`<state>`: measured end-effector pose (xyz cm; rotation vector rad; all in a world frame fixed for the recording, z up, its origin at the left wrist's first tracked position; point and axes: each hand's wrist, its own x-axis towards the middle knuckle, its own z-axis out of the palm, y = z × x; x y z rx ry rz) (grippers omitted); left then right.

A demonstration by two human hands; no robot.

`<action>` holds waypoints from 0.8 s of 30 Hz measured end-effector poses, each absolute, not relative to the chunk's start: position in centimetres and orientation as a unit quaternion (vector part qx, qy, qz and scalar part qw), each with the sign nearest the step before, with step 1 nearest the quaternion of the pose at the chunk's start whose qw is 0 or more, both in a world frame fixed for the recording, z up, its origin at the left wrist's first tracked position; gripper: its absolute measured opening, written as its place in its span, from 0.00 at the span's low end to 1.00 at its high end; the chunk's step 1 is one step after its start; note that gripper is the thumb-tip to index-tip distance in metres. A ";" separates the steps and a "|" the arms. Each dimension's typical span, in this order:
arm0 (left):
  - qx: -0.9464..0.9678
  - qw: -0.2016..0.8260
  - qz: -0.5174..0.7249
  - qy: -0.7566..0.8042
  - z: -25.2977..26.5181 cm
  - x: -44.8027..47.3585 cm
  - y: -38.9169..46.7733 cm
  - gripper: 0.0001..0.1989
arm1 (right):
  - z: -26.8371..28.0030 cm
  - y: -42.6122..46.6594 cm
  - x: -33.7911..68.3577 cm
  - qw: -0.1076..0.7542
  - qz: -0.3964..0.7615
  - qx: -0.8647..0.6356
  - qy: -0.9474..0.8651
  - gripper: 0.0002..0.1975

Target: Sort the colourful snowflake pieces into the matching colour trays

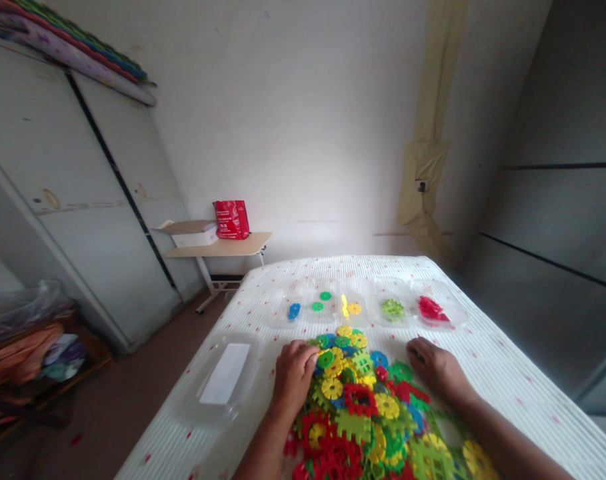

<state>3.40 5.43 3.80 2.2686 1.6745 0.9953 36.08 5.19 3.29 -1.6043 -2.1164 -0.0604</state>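
Observation:
A heap of plastic interlocking building pieces (353,427), round notched discs and square toothed shapes in red, yellow, green, lime and blue, spreads across the near part of the table. At its upper left edge is my left hand (293,372), fingers curled and thumb against a yellow piece; what is inside the fingers is hidden. My right hand (435,368) rests on the cloth just right of the heap, fingers curled under and their tips hidden. Beyond the heap stand clear plastic trays in a row, with blue discs (294,311), green discs (325,296), yellow discs (354,309), lime pieces (393,308) and red pieces (433,309).
A clear plastic lid or tray (245,393) with a white paper in it lies on the left of the white dotted tablecloth (363,267). A side table (233,245) holds a red bag (231,220) and a box (195,235). Cabinets (83,180) stand left.

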 end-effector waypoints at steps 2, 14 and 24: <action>0.747 0.068 0.348 0.562 3.3 3.2 5.6 0.14 | 3.4 5.2 36.1 0.242 -0.023 -0.584 -0.774 0.13; 0.701 0.094 0.432 0.559 4.1 3.2 5.3 0.13 | 3.3 5.2 36.1 0.251 -0.038 -0.575 -0.778 0.13; 0.695 0.226 0.384 0.564 10.8 5.9 7.6 0.12 | 3.7 5.1 35.8 0.249 -0.017 -0.587 -0.770 0.13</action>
